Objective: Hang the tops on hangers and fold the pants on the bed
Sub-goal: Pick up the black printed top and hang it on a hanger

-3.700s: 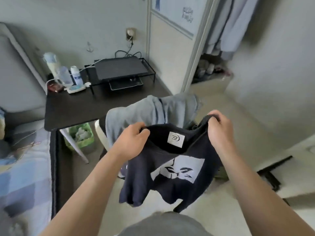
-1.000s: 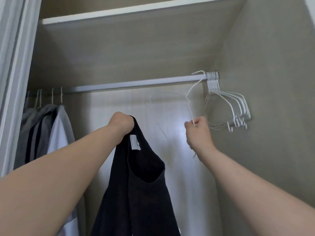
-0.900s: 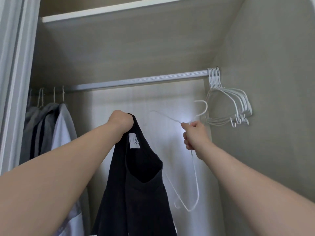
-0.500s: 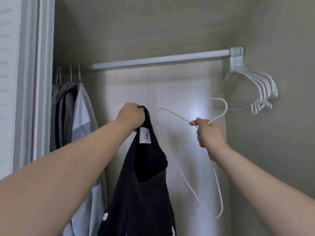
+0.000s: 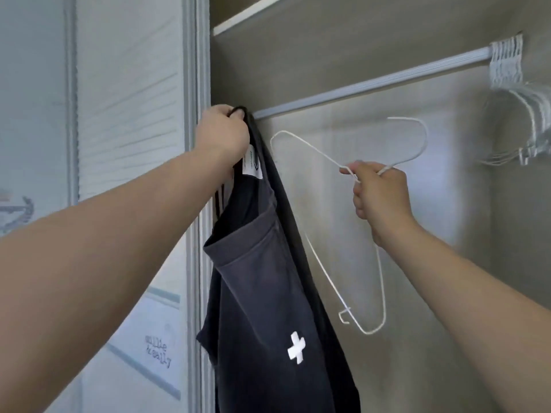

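I am holding a dark T-shirt [image 5: 268,293] up by its neckline at the left edge of an open wardrobe. The fingers of my left hand [image 5: 222,135] are curling tight around the bunched collar. The shirt is hanging straight down from that grip, off any hanger, with its white neck label [image 5: 252,162] showing just under my knuckles and a small white cross print [image 5: 296,347] facing out lower on the cloth. My right hand [image 5: 378,192] is gripping a white wire hanger [image 5: 313,148] at its neck, with fingers and thumb closing on the wire where the hook meets the shoulders. The hanger is tilting in the air: its hook is pointing up and to the right, one shoulder is reaching toward the shirt, and the other end is dangling below my wrist. Its near tip is sitting just beside the fabric, and I cannot tell whether it is touching. Behind both hands a pale clothes rail [image 5: 372,84] is running across the wardrobe under a shelf [image 5: 235,22]. A bunch of spare white hangers [image 5: 530,126] is crowding the rail's far right end. A pale sliding door [image 5: 128,114] is standing to the left of my arm.
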A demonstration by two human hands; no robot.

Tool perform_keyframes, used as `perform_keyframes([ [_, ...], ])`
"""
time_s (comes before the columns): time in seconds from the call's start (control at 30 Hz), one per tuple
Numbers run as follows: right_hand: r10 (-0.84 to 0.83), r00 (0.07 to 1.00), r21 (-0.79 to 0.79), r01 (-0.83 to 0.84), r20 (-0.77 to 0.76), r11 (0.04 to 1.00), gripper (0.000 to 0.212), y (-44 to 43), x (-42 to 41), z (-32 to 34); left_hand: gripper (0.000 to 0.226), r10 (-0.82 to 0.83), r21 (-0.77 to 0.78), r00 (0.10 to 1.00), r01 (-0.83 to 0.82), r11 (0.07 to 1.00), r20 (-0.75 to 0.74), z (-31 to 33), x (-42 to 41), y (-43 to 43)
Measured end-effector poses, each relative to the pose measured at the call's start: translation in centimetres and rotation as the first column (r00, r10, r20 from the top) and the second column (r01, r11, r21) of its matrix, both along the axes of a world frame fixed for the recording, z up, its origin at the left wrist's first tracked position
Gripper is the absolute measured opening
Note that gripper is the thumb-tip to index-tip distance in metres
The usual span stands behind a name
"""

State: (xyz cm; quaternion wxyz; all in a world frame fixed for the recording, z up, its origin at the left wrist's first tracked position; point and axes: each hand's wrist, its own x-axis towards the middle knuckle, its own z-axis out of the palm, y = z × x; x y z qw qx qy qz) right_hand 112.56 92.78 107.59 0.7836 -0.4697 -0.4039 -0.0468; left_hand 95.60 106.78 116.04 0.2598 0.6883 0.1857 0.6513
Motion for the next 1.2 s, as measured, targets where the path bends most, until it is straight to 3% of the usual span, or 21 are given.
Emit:
perform_keyframes([
  [0.23, 0.361, 0.932, 0.044, -0.363, 0.040, 0.931, 0.025, -1.6, -8.0, -0.7, 0.039, 0.278, -0.063, 0.950, -0.272, 0.960, 0.144, 1.1, -12.5, -7.0],
  [0.53, 0.677, 0.734, 0.046, -0.679, 0.045, 0.733, 0.022, -4.2, -19.9, -1.9, 0.046, 0.620, 0.004, 0.770, -0.628, 0.778, 0.152, 1.4, -26.5, -17.2],
  [0.8, 0.885, 0.464, 0.000, -0.886, 0.023, 0.465, 0.024, -7.5, -31.6, -3.7, 0.042, 0.895, -0.003, 0.446, -0.895, 0.446, -0.025, -3.0, -40.5, -25.2],
  [1.0, 0.975, 0.223, -0.066, -0.973, 0.000, 0.223, 0.022, -12.2, -41.1, -8.5, 0.037, 0.912, -0.016, 0.218, -0.974, 0.226, -0.349, -10.2, -52.3, -32.7],
  [1.1, 0.995, 0.104, -0.149, -0.983, 0.002, 0.103, 0.019, -15.6, -45.4, -13.1, 0.039, 0.876, -0.029, 0.165, -0.985, 0.171, -0.452, -15.3, -56.9, -37.0],
  [1.2, 0.999, 0.039, -0.199, -0.979, -0.021, 0.034, 0.017, -19.4, -49.2, -18.4, 0.042, 0.821, -0.141, 0.186, -0.981, 0.129, -0.540, -21.0, -60.9, -41.4],
])
